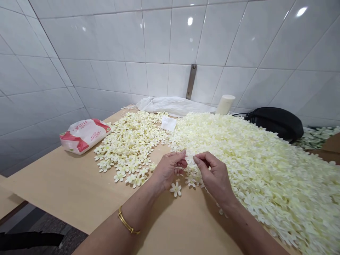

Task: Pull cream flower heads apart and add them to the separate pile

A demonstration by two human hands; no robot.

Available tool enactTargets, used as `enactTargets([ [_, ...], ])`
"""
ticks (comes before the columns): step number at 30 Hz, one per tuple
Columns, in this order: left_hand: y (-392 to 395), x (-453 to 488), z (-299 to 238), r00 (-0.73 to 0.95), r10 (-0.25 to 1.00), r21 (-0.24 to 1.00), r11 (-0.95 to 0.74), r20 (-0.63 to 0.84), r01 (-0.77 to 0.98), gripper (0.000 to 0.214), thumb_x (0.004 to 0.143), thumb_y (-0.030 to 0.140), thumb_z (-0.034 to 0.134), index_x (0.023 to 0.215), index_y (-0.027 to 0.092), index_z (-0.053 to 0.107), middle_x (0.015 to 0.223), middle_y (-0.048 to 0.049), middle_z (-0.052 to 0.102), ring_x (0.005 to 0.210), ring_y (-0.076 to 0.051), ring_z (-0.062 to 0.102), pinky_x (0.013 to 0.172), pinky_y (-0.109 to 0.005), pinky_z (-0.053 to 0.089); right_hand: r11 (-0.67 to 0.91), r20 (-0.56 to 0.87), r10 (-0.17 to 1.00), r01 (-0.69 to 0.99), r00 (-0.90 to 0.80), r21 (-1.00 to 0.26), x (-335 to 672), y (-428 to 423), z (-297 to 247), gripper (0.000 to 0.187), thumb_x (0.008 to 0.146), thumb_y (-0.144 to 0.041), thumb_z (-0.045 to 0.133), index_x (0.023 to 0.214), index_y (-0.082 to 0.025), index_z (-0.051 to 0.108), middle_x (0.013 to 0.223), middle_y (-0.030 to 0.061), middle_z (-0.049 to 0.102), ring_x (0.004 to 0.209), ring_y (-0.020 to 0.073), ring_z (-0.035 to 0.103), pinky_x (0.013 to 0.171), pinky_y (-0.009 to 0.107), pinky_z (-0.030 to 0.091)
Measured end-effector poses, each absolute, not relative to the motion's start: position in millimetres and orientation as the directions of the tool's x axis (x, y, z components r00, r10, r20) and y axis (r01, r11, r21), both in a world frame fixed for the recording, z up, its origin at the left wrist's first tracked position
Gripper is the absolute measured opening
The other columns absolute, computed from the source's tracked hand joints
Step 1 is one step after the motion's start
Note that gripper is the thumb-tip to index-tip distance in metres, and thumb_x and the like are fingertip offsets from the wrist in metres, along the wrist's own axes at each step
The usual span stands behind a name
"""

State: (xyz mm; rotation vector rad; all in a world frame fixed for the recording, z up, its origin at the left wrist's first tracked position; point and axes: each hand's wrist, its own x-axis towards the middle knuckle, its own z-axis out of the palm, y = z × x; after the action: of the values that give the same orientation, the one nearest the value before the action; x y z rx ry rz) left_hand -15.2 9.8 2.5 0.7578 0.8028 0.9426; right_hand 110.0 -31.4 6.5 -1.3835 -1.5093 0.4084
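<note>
My left hand (168,170) and my right hand (214,175) meet over the wooden table (74,187), fingertips pinched together on one small cream artificial flower (189,158). A gold bangle circles my left wrist. A single loose flower (175,188) lies on the table just below my left hand. To the right spreads a big heap of cream flowers (260,166). To the left lies a thinner spread of separated flowers (130,145).
A red and white plastic packet (83,135) lies at the table's left. At the back are a white cloth bag (175,105), a small white paper (168,123), a cream cylinder (225,104) and a black pouch (277,122). White tiled walls enclose the corner.
</note>
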Motion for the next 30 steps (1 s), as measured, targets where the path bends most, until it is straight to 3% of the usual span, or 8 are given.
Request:
enactTargets([
  [4, 9, -15, 1, 0.351, 0.909, 0.867, 0.351, -0.225, -0.354, 0.026, 0.049, 0.026, 0.077, 0.054, 0.012, 0.057, 0.051, 0.0019, 0.051, 0.047, -0.006, 0.046, 0.048, -0.02, 0.035, 0.338, 0.486, 0.867, 0.585, 0.113, -0.737, 108, -33, 5, 0.017, 0.08, -0.026, 0.048, 0.067, -0.018, 0.057, 0.063, 0.0003, 0.054, 0.058, 0.013, 0.045, 0.056, 0.026, 0.036],
  [11, 9, -13, 1, 0.442, 0.86, 0.733, 0.469, -0.253, -0.493, 0.021, 0.048, 0.016, 0.075, 0.058, 0.012, 0.058, 0.053, 0.0015, 0.052, 0.052, -0.008, 0.05, 0.051, -0.02, 0.037, 0.157, 0.196, 0.975, 0.292, 0.109, -0.943, 112, -28, 6, 0.024, 0.078, -0.036, 0.052, 0.063, -0.018, 0.056, 0.059, -0.0004, 0.051, 0.058, 0.0129, 0.045, 0.054, 0.025, 0.037],
  [14, 9, -12, -1, 0.506, 0.825, 0.687, 0.521, -0.251, -0.507, 0.02, 0.051, 0.019, 0.074, 0.058, 0.012, 0.057, 0.051, 0.0011, 0.052, 0.051, -0.008, 0.049, 0.052, -0.021, 0.038, 0.157, 0.171, 0.984, 0.219, 0.045, -0.963, 113, -28, 8, 0.026, 0.077, -0.037, 0.052, 0.062, -0.017, 0.055, 0.061, 0.0004, 0.055, 0.061, 0.0135, 0.049, 0.058, 0.025, 0.039],
  [16, 10, -11, -2, 0.507, 0.827, 0.704, 0.51, -0.244, -0.493, 0.021, 0.053, 0.023, 0.073, 0.057, 0.013, 0.055, 0.049, 0.0012, 0.051, 0.048, -0.008, 0.047, 0.051, -0.021, 0.038, 0.158, 0.178, 0.983, 0.268, 0.052, -0.95, 113, -28, 8, 0.025, 0.078, -0.036, 0.052, 0.061, -0.017, 0.055, 0.06, 0.0003, 0.054, 0.059, 0.0136, 0.049, 0.057, 0.026, 0.039],
  [19, 11, -13, -3, 0.403, 0.886, 0.807, 0.404, -0.228, -0.43, 0.022, 0.058, 0.028, 0.071, 0.055, 0.013, 0.055, 0.047, 0.0014, 0.05, 0.045, -0.007, 0.044, 0.048, -0.021, 0.034, 0.17, 0.277, 0.948, 0.483, 0.159, -0.859, 116, -27, 5, 0.022, 0.078, -0.033, 0.051, 0.065, -0.018, 0.058, 0.057, 0.0005, 0.054, 0.054, 0.014, 0.046, 0.053, 0.027, 0.037],
  [23, 17, -21, 1, 0.18, 0.96, 0.878, 0.269, -0.213, -0.396, 0.02, 0.063, 0.027, 0.067, 0.055, 0.013, 0.057, 0.047, 0.002, 0.05, 0.045, -0.006, 0.043, 0.048, -0.02, 0.032, 0.224, 0.558, 0.801, 0.755, 0.218, -0.617, 121, -24, 3, 0.022, 0.079, -0.025, 0.047, 0.092, -0.017, 0.063, 0.078, 0.0069, 0.06, 0.066, 0.0185, 0.053, 0.06, 0.032, 0.041],
  [26, 25, -29, 5, 0.079, 0.974, 0.87, 0.227, -0.214, -0.437, 0.019, 0.064, 0.024, 0.066, 0.055, 0.013, 0.055, 0.047, 0.0028, 0.048, 0.045, -0.006, 0.044, 0.048, -0.019, 0.032, 0.302, 0.645, 0.756, 0.817, 0.109, -0.492, 120, -25, 3, 0.022, 0.081, -0.021, 0.045, 0.091, -0.018, 0.064, 0.079, 0.0078, 0.059, 0.071, 0.0193, 0.055, 0.066, 0.033, 0.043],
  [30, 32, -35, 6, 0.034, 0.972, 0.854, 0.222, -0.234, -0.47, 0.017, 0.068, 0.023, 0.062, 0.057, 0.012, 0.056, 0.047, 0.0032, 0.048, 0.045, -0.005, 0.044, 0.049, -0.019, 0.033, 0.487, 0.521, 0.823, 0.755, -0.229, -0.439, 110, -32, 3, 0.016, 0.081, -0.022, 0.049, 0.077, -0.02, 0.064, 0.075, 0.0062, 0.059, 0.073, 0.0191, 0.053, 0.065, 0.031, 0.042],
])
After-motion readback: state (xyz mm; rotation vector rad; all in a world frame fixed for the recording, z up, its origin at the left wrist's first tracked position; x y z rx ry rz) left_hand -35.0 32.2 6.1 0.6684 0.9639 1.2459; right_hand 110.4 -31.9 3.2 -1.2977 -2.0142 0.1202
